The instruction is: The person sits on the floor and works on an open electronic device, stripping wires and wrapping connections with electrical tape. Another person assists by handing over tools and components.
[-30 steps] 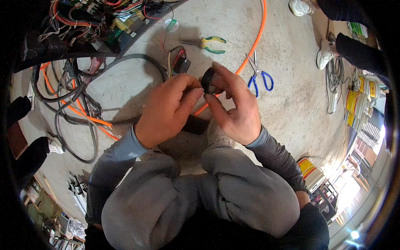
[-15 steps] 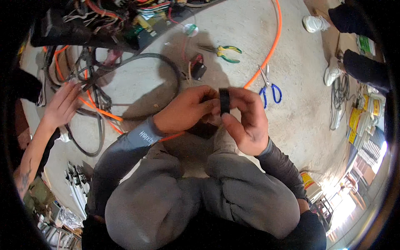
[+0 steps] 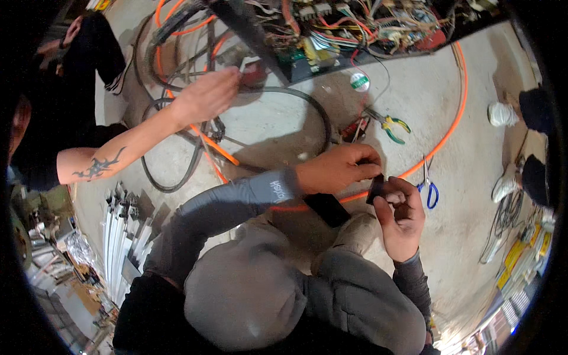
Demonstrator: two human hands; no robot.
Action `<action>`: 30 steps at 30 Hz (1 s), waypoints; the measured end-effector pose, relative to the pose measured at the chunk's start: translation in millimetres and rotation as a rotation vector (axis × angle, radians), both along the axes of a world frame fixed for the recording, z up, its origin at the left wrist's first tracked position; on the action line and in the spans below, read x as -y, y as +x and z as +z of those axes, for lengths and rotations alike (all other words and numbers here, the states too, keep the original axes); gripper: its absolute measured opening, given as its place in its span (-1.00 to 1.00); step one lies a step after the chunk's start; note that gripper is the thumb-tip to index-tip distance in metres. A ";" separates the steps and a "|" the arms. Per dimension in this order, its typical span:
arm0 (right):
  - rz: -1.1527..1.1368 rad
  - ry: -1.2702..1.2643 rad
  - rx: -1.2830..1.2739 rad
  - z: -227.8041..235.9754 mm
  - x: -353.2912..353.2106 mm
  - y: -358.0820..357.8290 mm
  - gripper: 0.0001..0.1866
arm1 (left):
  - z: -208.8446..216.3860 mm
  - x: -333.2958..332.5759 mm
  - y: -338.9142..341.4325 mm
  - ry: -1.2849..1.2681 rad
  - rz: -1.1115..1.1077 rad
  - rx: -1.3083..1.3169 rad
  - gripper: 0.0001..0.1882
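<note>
My right hand (image 3: 404, 222) grips a narrow black roll that looks like electrical tape (image 3: 375, 189), held edge-on between thumb and fingers. Just above it, my left hand (image 3: 340, 170) has thumb and fingertips pinched together close to the roll; whatever is in that pinch is too small to make out. Under my left wrist lies a flat black rectangular piece (image 3: 328, 209). Beyond my hands, pliers with yellow-green handles (image 3: 393, 127) rest on the floor beside a small dark part with red wires (image 3: 355, 129). Blue-handled scissors (image 3: 432, 192) lie to the right.
An open machine chassis full of wires (image 3: 355, 26) stands at the far side. Another person's hand (image 3: 210, 94) reaches over coiled black cable (image 3: 171, 184) at left. An orange hose (image 3: 463, 100) curves along the right. Metal profiles (image 3: 121, 251) stand at lower left; another person's shoes (image 3: 503, 115) are at right.
The view has swung left, so everything sits further right. My left fingers have lifted from the roll's side to above it. The other person's hand has moved toward the chassis corner.
</note>
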State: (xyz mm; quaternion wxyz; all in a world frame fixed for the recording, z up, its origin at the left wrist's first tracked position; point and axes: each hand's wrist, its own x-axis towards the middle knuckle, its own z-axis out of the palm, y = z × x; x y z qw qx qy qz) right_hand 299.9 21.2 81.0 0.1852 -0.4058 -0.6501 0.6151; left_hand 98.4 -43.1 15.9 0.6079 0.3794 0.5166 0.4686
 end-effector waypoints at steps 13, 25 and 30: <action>0.107 -0.077 0.121 -9.1 -23.6 1.0 -0.85 | 2.2 3.4 9.5 0.375 0.041 -0.475 -0.75; 0.334 0.556 0.303 4.2 -17.7 -20.0 -0.90 | -6.2 -2.4 14.4 0.095 0.158 -0.242 -0.60; 0.325 0.616 0.258 -4.7 -19.9 -15.9 -0.90 | -7.8 -10.5 14.1 0.050 0.239 0.007 -0.60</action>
